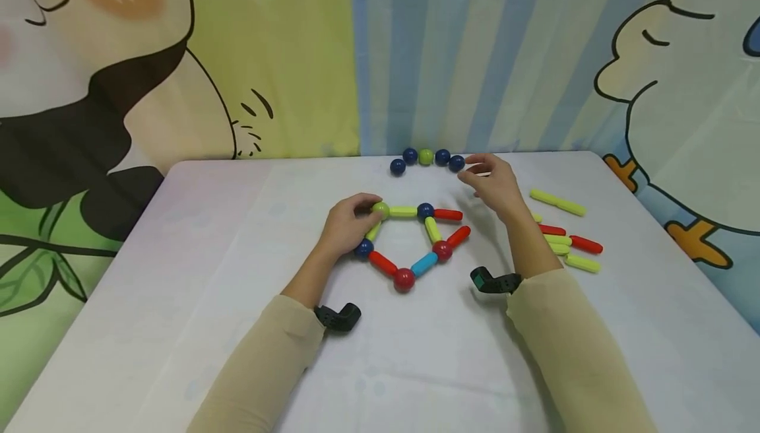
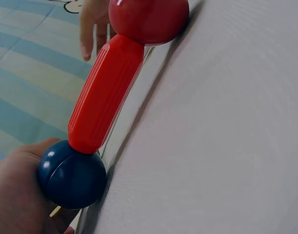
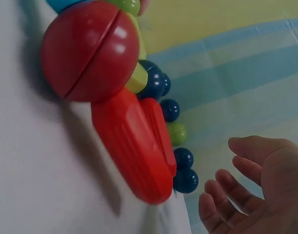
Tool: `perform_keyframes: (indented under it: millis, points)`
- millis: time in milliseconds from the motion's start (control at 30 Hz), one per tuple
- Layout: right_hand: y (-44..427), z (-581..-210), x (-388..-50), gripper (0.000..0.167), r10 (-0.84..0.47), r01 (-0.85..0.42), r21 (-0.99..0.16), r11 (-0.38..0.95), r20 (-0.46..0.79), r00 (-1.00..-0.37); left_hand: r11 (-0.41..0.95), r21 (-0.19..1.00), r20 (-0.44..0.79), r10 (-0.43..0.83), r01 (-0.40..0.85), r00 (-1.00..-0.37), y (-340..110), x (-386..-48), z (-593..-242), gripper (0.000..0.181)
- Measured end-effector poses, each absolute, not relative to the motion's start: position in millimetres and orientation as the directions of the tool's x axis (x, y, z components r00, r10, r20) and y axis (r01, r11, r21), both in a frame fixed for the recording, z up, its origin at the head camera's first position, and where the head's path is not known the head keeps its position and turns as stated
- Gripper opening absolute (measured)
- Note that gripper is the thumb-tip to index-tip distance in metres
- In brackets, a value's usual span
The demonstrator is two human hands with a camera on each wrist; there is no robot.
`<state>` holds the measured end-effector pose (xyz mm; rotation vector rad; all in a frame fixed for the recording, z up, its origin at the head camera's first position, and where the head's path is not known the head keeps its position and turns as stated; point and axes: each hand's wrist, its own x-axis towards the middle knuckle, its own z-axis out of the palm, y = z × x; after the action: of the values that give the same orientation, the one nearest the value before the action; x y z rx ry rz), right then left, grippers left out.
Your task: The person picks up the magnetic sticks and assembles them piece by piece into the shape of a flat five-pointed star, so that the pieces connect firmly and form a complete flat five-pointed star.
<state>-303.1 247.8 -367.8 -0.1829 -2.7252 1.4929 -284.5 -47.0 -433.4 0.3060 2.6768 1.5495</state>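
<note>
On the table lies a five-sided ring of rods and balls. My left hand (image 1: 348,225) pinches the green ball (image 1: 381,209) at its upper left corner; a blue ball (image 2: 72,174) and red rod (image 2: 106,95) of the ring show up close in the left wrist view. The other corners are a dark blue ball (image 1: 425,211) and two red balls (image 1: 404,280). Two red rods (image 1: 448,214) stick out to the right from the ring. My right hand (image 1: 495,185) hovers beside the rightmost loose blue ball (image 1: 456,163), fingers slightly bent and holding nothing in the right wrist view (image 3: 256,190).
Several loose balls, blue with one green ball (image 1: 425,157), line the table's back edge. Loose yellow-green rods (image 1: 558,202) and red rods (image 1: 586,244) lie at the right, partly behind the right forearm. A printed cloth (image 1: 285,57) hangs behind the table (image 1: 148,327).
</note>
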Motion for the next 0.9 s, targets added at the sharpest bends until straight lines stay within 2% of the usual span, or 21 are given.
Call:
perform_keyframes:
  millis: [367, 600, 767, 900]
  points:
    - [217.3, -363.5, -339.3, 0.05, 0.124, 0.091, -0.817, 0.569, -0.024, -0.992, 0.486, 0.857, 0.089, 0.188, 0.172, -0.978, -47.3, -285.5, -433.7, 0.034]
    - [205.1, -369.9, -363.2, 0.051, 0.063, 0.041, -0.761, 0.647, -0.001, -0.998, 0.5, 0.852, 0.079, 0.173, 0.157, -0.982, -48.7, -284.6, -434.2, 0.033]
    - [201.4, -370.4, -373.4, 0.054, 0.009, 0.023, -0.725, 0.688, -0.022, -1.0, 0.502, 0.85, 0.087, 0.17, 0.162, -0.982, -47.8, -284.1, -433.8, 0.033]
    - [199.2, -373.4, -380.8, 0.057, -0.035, 0.036, -0.688, 0.725, -0.088, -0.995, 0.504, 0.847, 0.089, 0.178, 0.168, -0.98, -46.3, -283.7, -433.3, 0.034]
